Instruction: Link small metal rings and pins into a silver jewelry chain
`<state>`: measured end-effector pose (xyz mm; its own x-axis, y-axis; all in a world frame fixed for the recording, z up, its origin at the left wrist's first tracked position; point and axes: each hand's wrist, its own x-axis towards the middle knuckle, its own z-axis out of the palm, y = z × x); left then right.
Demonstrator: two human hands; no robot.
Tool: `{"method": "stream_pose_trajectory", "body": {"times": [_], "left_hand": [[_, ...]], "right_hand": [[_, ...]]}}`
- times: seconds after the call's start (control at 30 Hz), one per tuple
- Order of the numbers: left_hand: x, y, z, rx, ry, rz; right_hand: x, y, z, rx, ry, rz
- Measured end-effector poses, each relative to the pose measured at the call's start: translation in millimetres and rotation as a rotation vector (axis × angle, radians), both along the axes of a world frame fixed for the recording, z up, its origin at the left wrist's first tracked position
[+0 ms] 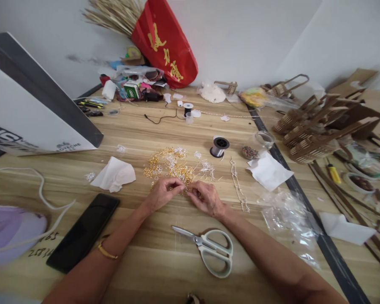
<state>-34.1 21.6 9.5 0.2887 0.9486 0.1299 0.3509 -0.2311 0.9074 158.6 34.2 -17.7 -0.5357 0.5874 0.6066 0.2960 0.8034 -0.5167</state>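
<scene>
My left hand [165, 192] and my right hand [207, 197] meet at the near edge of a heap of small gold and silver jewelry findings [174, 162]. Thumb and forefinger of each hand are pinched together, the tips almost touching. Whatever lies between them is too small to name. A pair of scissors [209, 249] with pale handles lies just below my hands, blades pointing left. To the right of my right hand rests a thin beaded chain [237, 185]. Behind the heap stands a spool of silvery wire [219, 146].
A black phone [84, 232] lies by my left forearm, near a crumpled white paper [115, 174]. Clear plastic bags [289, 219] lie on the right. Small woven baskets [307, 135] crowd the right side. A large white box [34, 109] stands at left, a red bag [167, 46] behind.
</scene>
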Motion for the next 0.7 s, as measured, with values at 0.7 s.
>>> {"method": "stream_pose_trajectory", "body": {"times": [0.7], "left_hand": [[-1.4,2.1,6.3,0.008,0.104,0.009]], "right_hand": [[-0.8,3.8,5.0,-0.067,-0.022,0.0]]}}
